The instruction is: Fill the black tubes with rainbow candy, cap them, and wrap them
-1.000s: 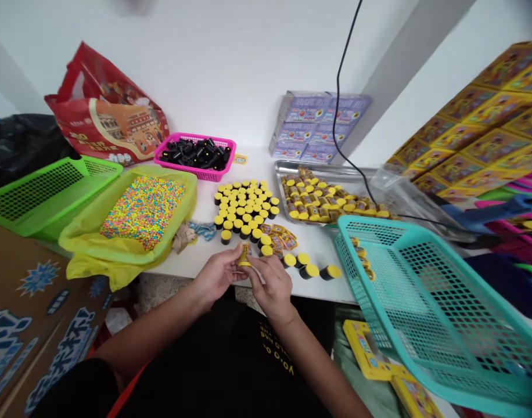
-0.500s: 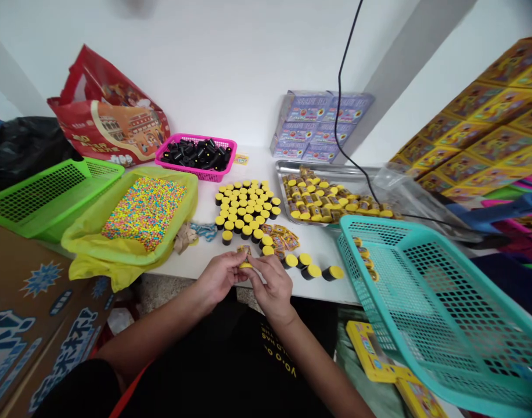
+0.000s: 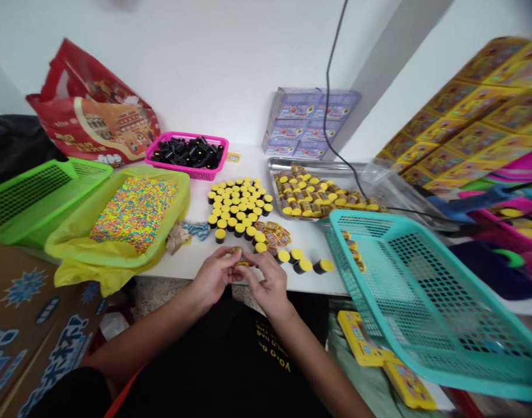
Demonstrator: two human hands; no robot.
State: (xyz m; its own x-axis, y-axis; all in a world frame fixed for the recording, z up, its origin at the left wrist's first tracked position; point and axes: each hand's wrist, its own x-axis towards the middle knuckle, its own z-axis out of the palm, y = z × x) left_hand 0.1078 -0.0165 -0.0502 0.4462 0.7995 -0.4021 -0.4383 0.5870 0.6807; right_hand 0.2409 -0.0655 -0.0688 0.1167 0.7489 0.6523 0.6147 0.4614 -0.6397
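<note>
Along the front edge of the white counter (image 3: 312, 283), I've got both hands up just off the top, dead center in the view. My left hand (image 3: 214, 276) and right hand (image 3: 268, 283) are pinching a small yellow-labelled tube (image 3: 238, 258), fingers closed on it, so it's mostly hidden. Just past the right hand, a few black tubes with yellow caps (image 3: 303, 266) stand near the edge, with a big cluster of capped tubes (image 3: 237, 209) behind them, beside a scatter of yellow sachets (image 3: 275, 237). Labelled tubes fill the steel tray (image 3: 318, 165) toward the back right, and a teal basket (image 3: 370, 216) sits tilted off the right side. Back left there's a pink basket (image 3: 186, 136) of black tubes, and rainbow candy beads (image 3: 134, 215) lie in a yellow bag (image 3: 118, 258).
</note>
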